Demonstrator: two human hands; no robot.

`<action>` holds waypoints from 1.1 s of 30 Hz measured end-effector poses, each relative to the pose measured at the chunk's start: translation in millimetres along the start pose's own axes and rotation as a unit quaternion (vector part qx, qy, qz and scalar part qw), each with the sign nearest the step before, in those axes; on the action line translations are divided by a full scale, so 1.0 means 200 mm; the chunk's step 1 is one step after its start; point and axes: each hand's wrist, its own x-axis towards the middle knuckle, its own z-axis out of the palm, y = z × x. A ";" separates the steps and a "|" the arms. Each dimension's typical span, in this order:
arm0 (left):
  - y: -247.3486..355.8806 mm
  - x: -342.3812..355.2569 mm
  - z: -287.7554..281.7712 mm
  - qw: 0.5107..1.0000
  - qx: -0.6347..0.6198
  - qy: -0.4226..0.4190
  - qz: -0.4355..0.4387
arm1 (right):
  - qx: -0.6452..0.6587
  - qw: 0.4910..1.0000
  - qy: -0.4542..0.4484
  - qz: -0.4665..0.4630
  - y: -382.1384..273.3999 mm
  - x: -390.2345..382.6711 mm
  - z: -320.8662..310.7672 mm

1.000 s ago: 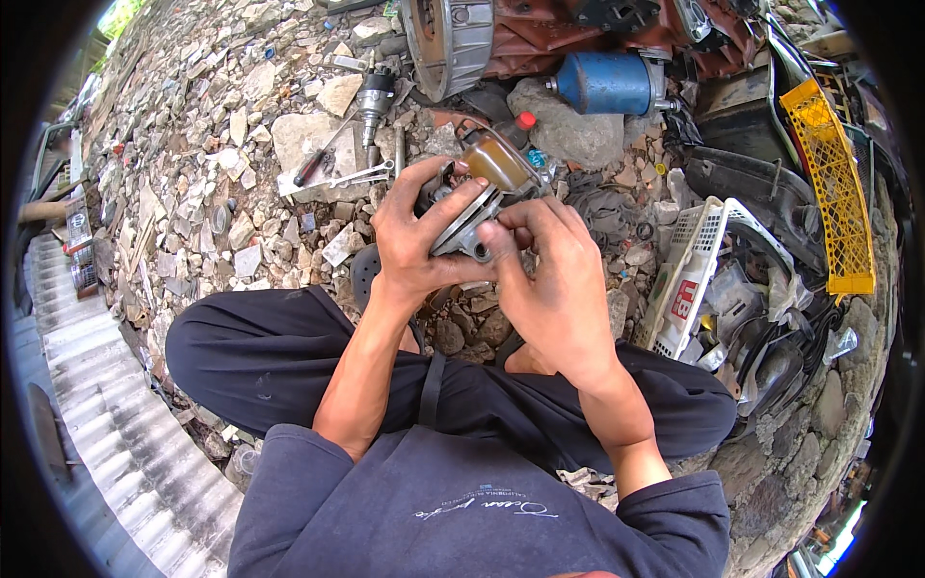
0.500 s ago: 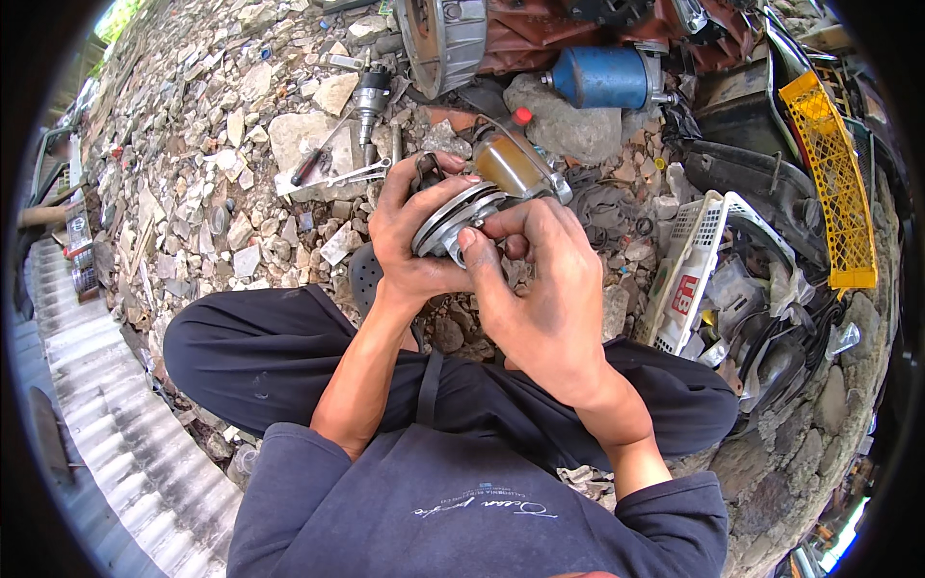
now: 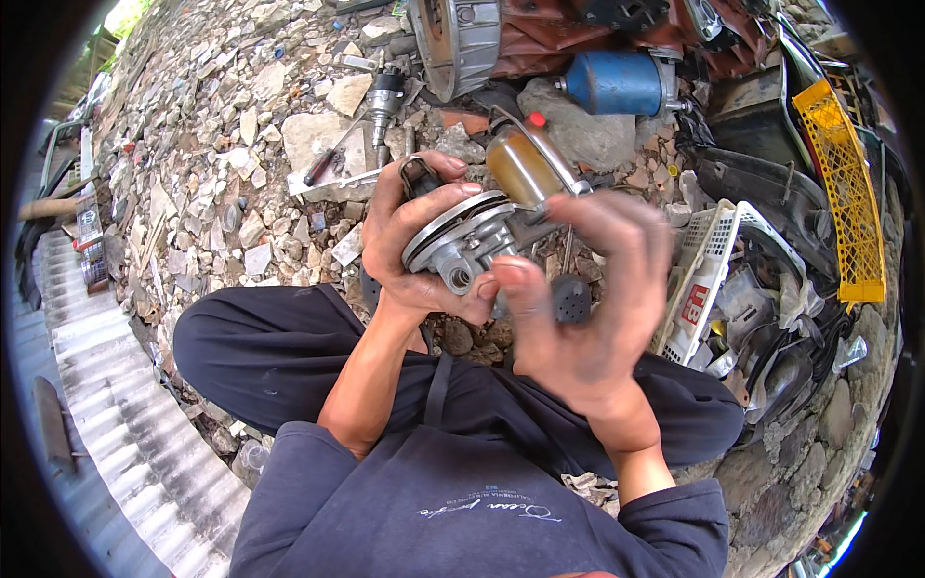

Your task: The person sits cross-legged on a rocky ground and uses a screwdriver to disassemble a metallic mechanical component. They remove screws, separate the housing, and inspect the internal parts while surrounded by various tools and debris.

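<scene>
My left hand point(image 3: 390, 231) is wrapped round a fuel pump point(image 3: 482, 241), a silver cast-metal body with a round grooved flange and a threaded port facing me. Its dark lever end pokes out between my fingers. Beside the pump, my right hand point(image 3: 597, 308) is apart from it, or nearly so, with fingers spread and blurred by motion; nothing shows in its grasp. Just beyond the pump lies an amber glass bowl point(image 3: 525, 171) under a wire bail, partly covered by the pump and my right fingers.
On the flat stone point(image 3: 323, 144) at left lie a screwdriver point(image 3: 318, 169) and wrenches. A metal cylindrical tool point(image 3: 383, 101) rests beside it. Ahead are a blue canister point(image 3: 612, 82) and a large bell-shaped casting point(image 3: 448, 48). A white basket point(image 3: 701, 275) of parts stands right, near a yellow grate point(image 3: 840, 193).
My right hand has moved off the pump toward the right, its fingers opening from a pinch. My left hand keeps its hold, with more of the pump's body and port now showing.
</scene>
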 end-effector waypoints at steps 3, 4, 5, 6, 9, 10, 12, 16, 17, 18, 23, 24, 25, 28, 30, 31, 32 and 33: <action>0.01 0.02 -0.02 1.000 -0.019 -0.001 0.018 | -0.053 0.989 -0.134 -0.017 0.13 0.10 -0.12; 0.01 0.03 -0.02 0.999 -0.029 -0.001 0.021 | 0.010 0.981 -0.193 0.000 0.19 0.12 -0.15; 0.02 0.04 -0.02 0.999 -0.043 0.013 0.020 | 0.079 0.971 -0.223 0.015 0.26 0.13 -0.14; 0.03 0.04 -0.01 0.998 -0.054 0.014 0.013 | 0.145 0.957 -0.250 0.032 0.31 0.10 -0.12; 0.06 0.06 -0.02 0.997 -0.070 0.012 0.010 | 0.249 0.930 -0.266 0.053 0.36 0.05 -0.05; 0.06 0.06 -0.02 0.997 -0.076 0.011 0.011 | 0.258 0.931 -0.252 0.050 0.36 0.03 -0.03; 0.07 0.08 -0.03 0.997 -0.082 -0.002 0.014 | 0.275 0.934 -0.223 0.045 0.37 -0.01 0.00; 0.09 0.09 -0.03 0.997 -0.075 -0.014 0.013 | 0.240 0.944 -0.225 -0.011 0.39 -0.02 0.00; 0.09 0.10 -0.04 0.997 -0.071 -0.018 0.017 | 0.250 0.945 -0.210 0.002 0.38 -0.01 0.00; 0.10 0.10 -0.04 0.997 -0.066 -0.027 0.019 | 0.258 0.946 -0.194 0.015 0.36 -0.01 0.00; 0.12 0.12 -0.08 0.997 -0.036 -0.061 0.036 | 0.260 0.946 -0.191 0.036 0.32 -0.01 -0.02; 0.11 0.12 -0.08 0.996 -0.031 -0.065 0.047 | 0.261 0.946 -0.191 0.034 0.32 -0.01 -0.03; 0.11 0.12 -0.08 0.996 -0.025 -0.069 0.058 | 0.262 0.946 -0.190 0.031 0.31 0.00 -0.03; 0.11 0.14 -0.08 0.994 -0.017 -0.080 0.077 | 0.218 0.957 -0.193 -0.007 0.30 0.02 -0.05; 0.13 0.15 -0.08 0.994 -0.015 -0.088 0.064 | 0.222 0.956 -0.192 -0.006 0.29 0.02 -0.06; 0.15 0.15 -0.09 0.995 -0.014 -0.092 0.047 | 0.225 0.955 -0.192 -0.006 0.29 0.02 -0.06; 0.16 0.15 -0.09 0.995 -0.014 -0.097 0.030 | 0.221 0.956 -0.195 -0.010 0.29 0.03 -0.06; 0.16 0.15 -0.09 0.995 -0.013 -0.097 0.031 | 0.217 0.956 -0.198 -0.014 0.28 0.03 -0.07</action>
